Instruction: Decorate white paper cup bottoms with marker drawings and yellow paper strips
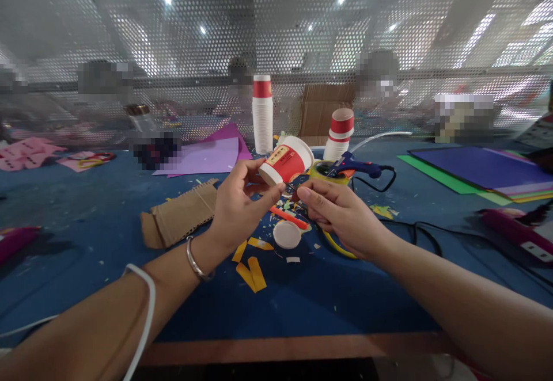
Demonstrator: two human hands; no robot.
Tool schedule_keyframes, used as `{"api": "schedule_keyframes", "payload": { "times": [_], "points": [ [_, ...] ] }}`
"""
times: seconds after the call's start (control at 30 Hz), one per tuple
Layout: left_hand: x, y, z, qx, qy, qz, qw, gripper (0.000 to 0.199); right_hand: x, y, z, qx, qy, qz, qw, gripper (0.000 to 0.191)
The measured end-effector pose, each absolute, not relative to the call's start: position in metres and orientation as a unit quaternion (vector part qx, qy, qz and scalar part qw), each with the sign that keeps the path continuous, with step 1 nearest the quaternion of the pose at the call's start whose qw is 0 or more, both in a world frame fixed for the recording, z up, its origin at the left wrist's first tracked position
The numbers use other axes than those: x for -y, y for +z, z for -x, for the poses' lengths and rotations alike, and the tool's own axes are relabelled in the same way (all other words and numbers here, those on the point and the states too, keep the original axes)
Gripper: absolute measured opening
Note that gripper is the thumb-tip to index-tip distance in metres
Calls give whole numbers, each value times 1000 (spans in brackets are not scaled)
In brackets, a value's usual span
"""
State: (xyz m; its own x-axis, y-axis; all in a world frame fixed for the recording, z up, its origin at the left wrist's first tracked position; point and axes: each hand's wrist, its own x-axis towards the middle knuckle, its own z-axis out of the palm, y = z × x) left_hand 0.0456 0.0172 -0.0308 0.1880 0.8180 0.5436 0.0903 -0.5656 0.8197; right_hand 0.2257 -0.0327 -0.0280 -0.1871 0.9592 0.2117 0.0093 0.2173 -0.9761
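Observation:
My left hand (242, 202) holds a red and white paper cup (290, 162), tipped on its side with its rim to the upper right. The thumb presses near the cup's base. Close beside it, my right hand (334, 211) is closed in a pinch on a thin dark thing that points at the cup's lower side; its kind is mostly hidden by the fingers. Below both hands lie a round white disc (287, 235), an orange-red stick (290, 218) and yellow paper strips (253, 274) among small scraps.
A tall stack of paper cups (262, 116) and a shorter stack (339, 133) stand behind. A blue glue gun (356, 166) rests on a yellow tape roll (322, 174). Folded cardboard (181, 211) lies left, purple sheets (207, 153) behind it, coloured sheets (479, 168) and a power strip (518, 231) right.

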Motion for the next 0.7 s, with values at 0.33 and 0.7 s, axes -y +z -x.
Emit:
{"api": "schedule_keyframes", "payload": {
  "times": [0.33, 0.7],
  "points": [
    [-15, -34, -52, -335, 526, -696, 357, 48, 30, -31, -222, 535, 547, 386, 516, 36],
    [-12, -27, -50, -377, 518, -688, 340, 40, 31, -30, -218, 501, 572, 385, 522, 40]
  ]
}}
